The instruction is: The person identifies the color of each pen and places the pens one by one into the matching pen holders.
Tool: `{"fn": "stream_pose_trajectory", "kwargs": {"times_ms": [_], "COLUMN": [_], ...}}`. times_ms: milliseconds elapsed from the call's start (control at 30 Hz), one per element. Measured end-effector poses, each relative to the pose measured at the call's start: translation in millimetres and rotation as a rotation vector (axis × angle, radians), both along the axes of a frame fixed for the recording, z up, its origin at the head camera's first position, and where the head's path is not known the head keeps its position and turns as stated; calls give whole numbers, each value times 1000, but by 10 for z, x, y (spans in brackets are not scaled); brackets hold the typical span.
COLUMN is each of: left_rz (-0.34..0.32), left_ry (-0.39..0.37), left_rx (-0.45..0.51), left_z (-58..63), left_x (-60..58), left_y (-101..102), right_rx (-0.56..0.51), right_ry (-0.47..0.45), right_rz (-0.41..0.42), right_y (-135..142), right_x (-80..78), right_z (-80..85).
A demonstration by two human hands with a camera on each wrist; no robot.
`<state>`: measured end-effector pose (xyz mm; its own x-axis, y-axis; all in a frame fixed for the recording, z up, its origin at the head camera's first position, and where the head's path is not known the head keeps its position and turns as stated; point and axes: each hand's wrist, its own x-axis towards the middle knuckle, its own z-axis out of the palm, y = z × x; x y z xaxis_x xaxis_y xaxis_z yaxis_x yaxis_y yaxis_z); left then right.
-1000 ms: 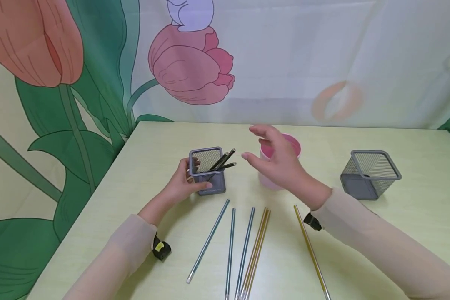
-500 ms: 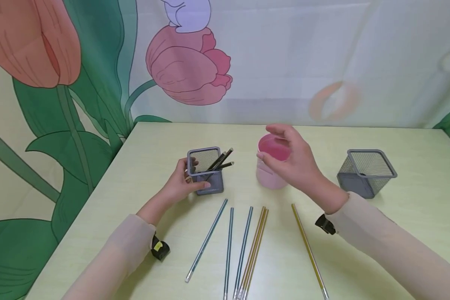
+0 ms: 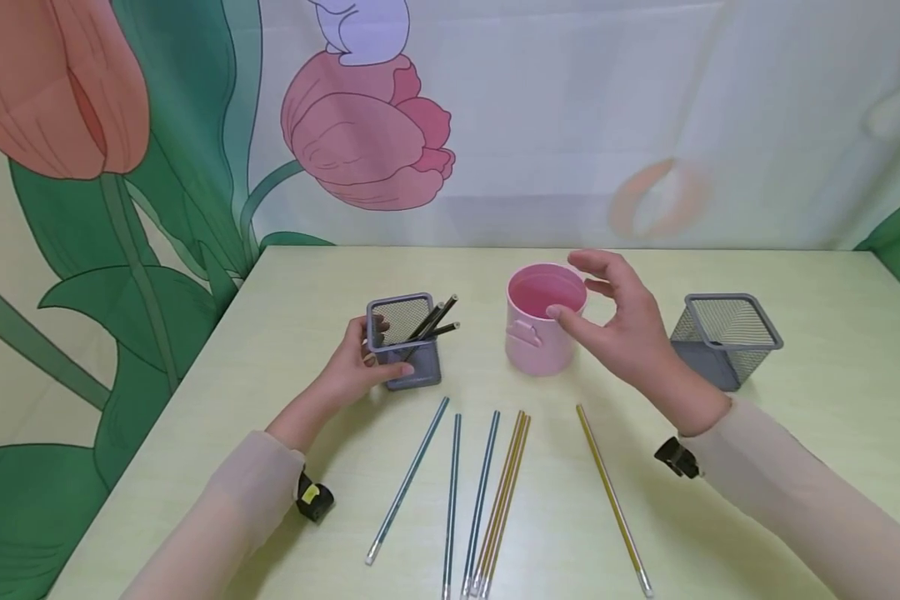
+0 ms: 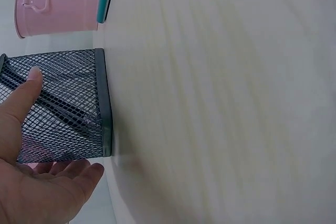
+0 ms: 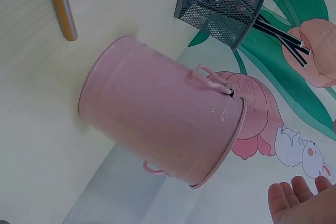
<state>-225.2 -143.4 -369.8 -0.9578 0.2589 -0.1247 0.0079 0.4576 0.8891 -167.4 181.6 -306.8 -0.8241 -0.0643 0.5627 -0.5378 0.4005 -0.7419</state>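
Note:
My left hand (image 3: 352, 367) grips a dark mesh pen holder (image 3: 414, 371), its thumb on the near side and its fingers round the left side. Several black pencils (image 3: 435, 321) lean inside the holder towards the right. In the left wrist view the thumb (image 4: 26, 95) lies across the mesh. My right hand (image 3: 622, 333) holds nothing, thumb and fingers spread apart beside the rim of a pink metal bucket (image 3: 540, 342) with small side handles. In the right wrist view its fingertips (image 5: 294, 195) are apart from the bucket (image 5: 163, 108).
A second mesh holder (image 3: 727, 342) stands to the right of the bucket. On the near part of the table (image 3: 307, 292) lie three blue pencils (image 3: 412, 475), two gold pencils (image 3: 504, 500) side by side, and one more gold pencil (image 3: 613, 496) further right. A printed cloth (image 3: 540, 125) hangs behind.
My right hand has moved right, from over the bucket to its right side, uncovering more of the bucket. The left hand still holds the pen holder in place.

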Motion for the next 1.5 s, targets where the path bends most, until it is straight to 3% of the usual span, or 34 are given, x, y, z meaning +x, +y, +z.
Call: {"fn": "stream_pose_trajectory", "kwargs": {"times_ms": [767,1500], "left_rz": [-10,-9], "left_ry": [10,0], "left_rx": [-19,-23], "left_z": [-7,2], "left_x": [-3,-5], "left_y": [-15,12], "right_rx": [21,-22], "right_ry": [-82,-85], "right_rz": [-206,-368], "right_y": [388,770], "right_x": [238,385], "right_z": [-154,-332]}}
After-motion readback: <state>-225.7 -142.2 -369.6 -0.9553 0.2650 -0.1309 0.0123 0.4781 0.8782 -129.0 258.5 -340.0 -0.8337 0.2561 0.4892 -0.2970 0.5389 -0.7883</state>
